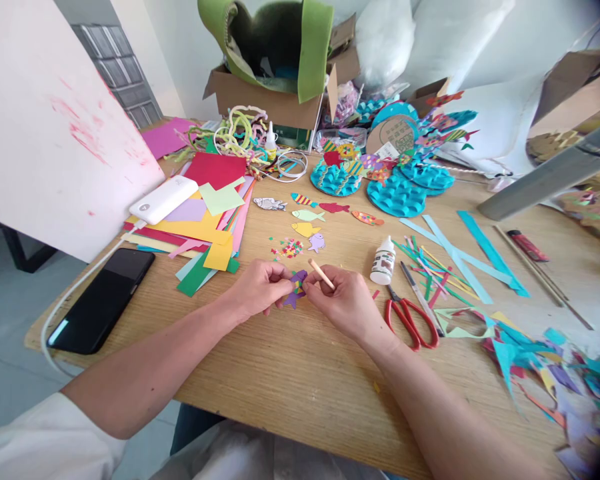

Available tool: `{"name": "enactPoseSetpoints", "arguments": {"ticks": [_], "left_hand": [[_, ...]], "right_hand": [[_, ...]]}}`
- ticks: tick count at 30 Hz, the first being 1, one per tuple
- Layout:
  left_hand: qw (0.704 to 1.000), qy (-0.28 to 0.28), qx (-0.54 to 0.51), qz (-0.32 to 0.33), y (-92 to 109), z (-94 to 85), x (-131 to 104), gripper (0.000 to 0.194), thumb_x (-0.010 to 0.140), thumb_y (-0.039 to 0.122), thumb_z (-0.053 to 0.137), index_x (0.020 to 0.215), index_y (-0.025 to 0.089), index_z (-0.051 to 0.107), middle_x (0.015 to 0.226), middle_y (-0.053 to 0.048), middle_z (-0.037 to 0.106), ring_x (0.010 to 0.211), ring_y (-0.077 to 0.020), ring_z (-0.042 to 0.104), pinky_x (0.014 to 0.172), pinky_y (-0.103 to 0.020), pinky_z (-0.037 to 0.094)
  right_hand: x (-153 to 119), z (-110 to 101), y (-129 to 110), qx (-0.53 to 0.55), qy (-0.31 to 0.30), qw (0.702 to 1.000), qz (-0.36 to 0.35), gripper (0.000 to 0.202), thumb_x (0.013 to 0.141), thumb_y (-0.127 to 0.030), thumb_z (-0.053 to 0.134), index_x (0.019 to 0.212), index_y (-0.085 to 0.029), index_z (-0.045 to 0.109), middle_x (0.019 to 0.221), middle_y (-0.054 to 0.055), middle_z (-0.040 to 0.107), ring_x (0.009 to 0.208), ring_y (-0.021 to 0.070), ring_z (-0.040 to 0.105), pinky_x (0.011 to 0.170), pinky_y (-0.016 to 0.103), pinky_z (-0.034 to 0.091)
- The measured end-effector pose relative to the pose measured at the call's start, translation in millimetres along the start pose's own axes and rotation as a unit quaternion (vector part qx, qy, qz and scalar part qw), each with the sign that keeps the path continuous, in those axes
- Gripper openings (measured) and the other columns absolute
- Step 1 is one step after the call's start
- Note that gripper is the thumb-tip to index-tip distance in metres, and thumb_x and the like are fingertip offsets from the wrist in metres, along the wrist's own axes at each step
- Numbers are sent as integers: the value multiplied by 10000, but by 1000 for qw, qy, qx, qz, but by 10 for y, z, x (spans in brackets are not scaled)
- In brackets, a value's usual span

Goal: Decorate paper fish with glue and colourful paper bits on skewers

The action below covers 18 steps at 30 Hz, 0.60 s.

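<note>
Between my hands is a purple paper fish (294, 297) with small coloured pieces on it. My left hand (260, 288) pinches the fish at its left edge. A thin wooden stick (321, 274) is in the closed fingers of my right hand (347, 303), whose fingertips meet the fish's right side; the stick's lower end is hidden. Just beyond lies a heap of tiny coloured paper bits (291, 249). Several cut paper fish, among them a yellow one (306, 229) and a lilac one (317, 243), lie flat behind it.
Right of my hands are a white glue bottle (383, 261), red-handled scissors (411, 323), a pen (420, 293), paper strips and scraps (555, 373). At left lie a phone (103, 300), a power bank (164, 199) and coloured paper (220, 170). Blue egg-carton discs (397, 193) stand at the back.
</note>
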<state>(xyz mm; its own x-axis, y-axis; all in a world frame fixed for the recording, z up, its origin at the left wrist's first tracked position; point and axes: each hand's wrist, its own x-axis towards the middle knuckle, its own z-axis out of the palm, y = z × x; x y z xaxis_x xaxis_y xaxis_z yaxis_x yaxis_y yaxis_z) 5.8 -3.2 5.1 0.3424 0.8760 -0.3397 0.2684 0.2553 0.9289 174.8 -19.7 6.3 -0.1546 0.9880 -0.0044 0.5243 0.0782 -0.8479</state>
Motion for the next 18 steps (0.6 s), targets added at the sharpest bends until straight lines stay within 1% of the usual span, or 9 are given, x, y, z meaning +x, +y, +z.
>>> {"name": "enactPoseSetpoints", "arguments": {"ticks": [5,9,13,18], "left_hand": [[1000,-5,-1,9,7,0,2,143,726,250,568,625,151,587,473,35,517,386,-69,432,302,-157,316],[1000,-1,5,8,-1,4,7,132,715,267,584,662,148,604,473,42,511,391,-67,427,302,-156,311],[1000,4,7,10,-23,6,12,128,696,277,593,696,149,603,465,51,501,391,-74,419,303,-166,319],[1000,8,5,21,-43,5,19,111,685,259,574,698,152,599,470,53,499,394,-74,432,312,-167,325]], "right_hand": [[-5,5,-11,-1,-1,1000,5,146,735,-260,570,664,-161,652,497,-44,479,460,69,347,436,199,252],[-8,7,-20,1,-4,1000,6,144,735,-260,577,665,-162,656,488,-48,460,455,69,336,433,202,241],[-13,2,-29,4,-9,1000,3,144,736,-255,572,674,-163,665,497,-42,486,461,73,359,438,203,248],[-24,-11,-33,8,-17,1000,4,174,762,-271,550,698,-154,663,550,-18,562,483,79,401,457,206,280]]}}
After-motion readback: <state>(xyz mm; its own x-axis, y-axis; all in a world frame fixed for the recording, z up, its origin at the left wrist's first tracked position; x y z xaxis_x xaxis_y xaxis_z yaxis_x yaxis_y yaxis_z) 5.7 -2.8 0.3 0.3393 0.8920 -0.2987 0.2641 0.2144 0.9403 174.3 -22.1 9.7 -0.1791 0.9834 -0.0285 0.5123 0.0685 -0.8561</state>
